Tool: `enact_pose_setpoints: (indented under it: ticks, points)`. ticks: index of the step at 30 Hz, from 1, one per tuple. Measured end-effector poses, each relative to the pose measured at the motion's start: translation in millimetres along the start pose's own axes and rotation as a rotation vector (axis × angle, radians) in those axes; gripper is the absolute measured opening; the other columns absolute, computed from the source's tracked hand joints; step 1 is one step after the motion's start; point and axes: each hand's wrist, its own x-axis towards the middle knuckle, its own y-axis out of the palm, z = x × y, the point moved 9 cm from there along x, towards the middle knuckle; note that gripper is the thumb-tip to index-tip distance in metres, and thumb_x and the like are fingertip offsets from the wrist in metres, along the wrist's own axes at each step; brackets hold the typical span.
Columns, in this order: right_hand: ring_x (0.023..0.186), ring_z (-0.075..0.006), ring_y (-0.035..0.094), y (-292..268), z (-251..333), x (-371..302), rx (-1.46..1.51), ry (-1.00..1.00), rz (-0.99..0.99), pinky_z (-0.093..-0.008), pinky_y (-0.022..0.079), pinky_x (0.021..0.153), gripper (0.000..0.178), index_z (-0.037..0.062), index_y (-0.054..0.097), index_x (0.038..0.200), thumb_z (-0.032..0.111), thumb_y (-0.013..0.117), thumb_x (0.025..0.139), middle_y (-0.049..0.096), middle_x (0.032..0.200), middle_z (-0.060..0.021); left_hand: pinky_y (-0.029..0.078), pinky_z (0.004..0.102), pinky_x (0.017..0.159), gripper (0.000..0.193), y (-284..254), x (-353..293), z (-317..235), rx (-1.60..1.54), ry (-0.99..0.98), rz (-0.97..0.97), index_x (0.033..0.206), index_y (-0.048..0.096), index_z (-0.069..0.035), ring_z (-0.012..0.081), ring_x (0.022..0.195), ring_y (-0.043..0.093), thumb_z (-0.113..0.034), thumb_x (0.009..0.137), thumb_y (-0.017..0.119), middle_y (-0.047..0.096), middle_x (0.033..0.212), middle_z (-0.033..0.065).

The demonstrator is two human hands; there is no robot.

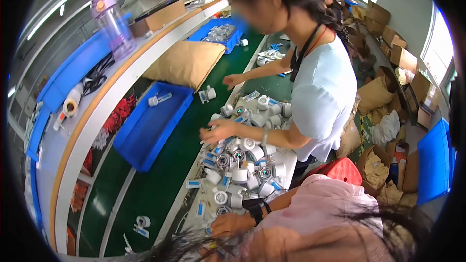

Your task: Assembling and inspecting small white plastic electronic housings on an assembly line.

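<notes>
My right hand (pixel 232 224), with a black watch on the wrist and a pink sleeve on the arm, is at the near edge of a pile of white round plastic housings (pixel 239 174). Its fingers are curled over a small part that I cannot make out. My left hand (pixel 211 252) barely shows at the lower edge, partly behind dark hair; its fingers are hidden. Some housings have slotted grilles, others silver rings, and small blue-and-white pieces (pixel 200 208) lie among them.
A co-worker in a white top reaches one hand (pixel 221 132) over the pile, the other (pixel 234 81) over the green belt (pixel 167 174). The belt carries a blue tray (pixel 150 126), a brown sack (pixel 187 63) and loose housings (pixel 142 221). A shelf (pixel 77 140) holds a purple bottle (pixel 114 26).
</notes>
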Motion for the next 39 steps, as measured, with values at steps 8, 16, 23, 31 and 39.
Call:
enact_pose_setpoints:
  ticks: [8, 16, 23, 31, 39]
  points:
    - [0.086, -0.0263, 0.061, -12, 13, -12, -0.113, -0.159, -0.109, -0.0383, 0.048, 0.078, 0.015, 0.0097, 0.064, 0.102, 0.017, 0.059, 0.089, 0.064, 0.093, -0.0078, 0.049, 0.0324, 0.047, 0.04, 28, 85, -13, -0.061, 0.066, 0.199, 0.127, 0.041, -0.004, 0.0183, 0.053, 0.056, -0.026, 0.095, 0.053, 0.058, 0.078, 0.0118]
    - [0.087, -0.025, 0.061, -37, 6, 8, -0.076, -0.086, -0.05, -0.0374, 0.051, 0.078, 0.018, 0.0092, 0.065, 0.104, 0.013, 0.061, 0.087, 0.063, 0.095, -0.0082, 0.051, 0.0342, 0.047, 0.026, -48, -81, 33, -0.043, -0.234, -0.213, 0.11, 0.049, -0.002, 0.0214, 0.053, 0.057, -0.014, 0.088, 0.053, 0.058, 0.073, 0.0114]
    - [0.086, -0.0295, 0.06, -45, -9, 11, 0.234, 0.136, -0.117, -0.0373, 0.048, 0.077, 0.019, 0.0059, 0.066, 0.097, 0.001, 0.068, 0.078, 0.064, 0.095, -0.01, 0.049, 0.0274, 0.056, 0.034, -40, -76, 24, -0.028, -0.183, -0.203, 0.12, 0.044, -0.001, 0.0143, 0.065, 0.059, 0.0, 0.086, 0.046, 0.06, 0.09, 0.0103]
    - [0.078, -0.027, 0.06, -42, 6, 24, 0.206, 0.016, -0.075, -0.0356, 0.048, 0.071, 0.022, 0.0073, 0.067, 0.094, 0.001, 0.07, 0.074, 0.065, 0.095, -0.0081, 0.046, 0.0243, 0.056, 0.039, -39, -82, 17, 0.186, -0.055, -0.193, 0.125, 0.04, 0.002, 0.0107, 0.064, 0.056, -0.001, 0.086, 0.048, 0.059, 0.084, 0.0073]
    - [0.076, -0.0243, 0.058, -41, 6, 21, 0.174, 0.033, -0.103, -0.0336, 0.046, 0.066, 0.025, 0.0112, 0.07, 0.093, 0.002, 0.074, 0.07, 0.061, 0.091, -0.0052, 0.052, 0.0264, 0.066, 0.049, -34, -88, 21, 0.16, -0.099, -0.152, 0.132, 0.034, 0.004, 0.0172, 0.09, 0.058, -0.001, 0.085, 0.049, 0.053, 0.112, 0.0157]
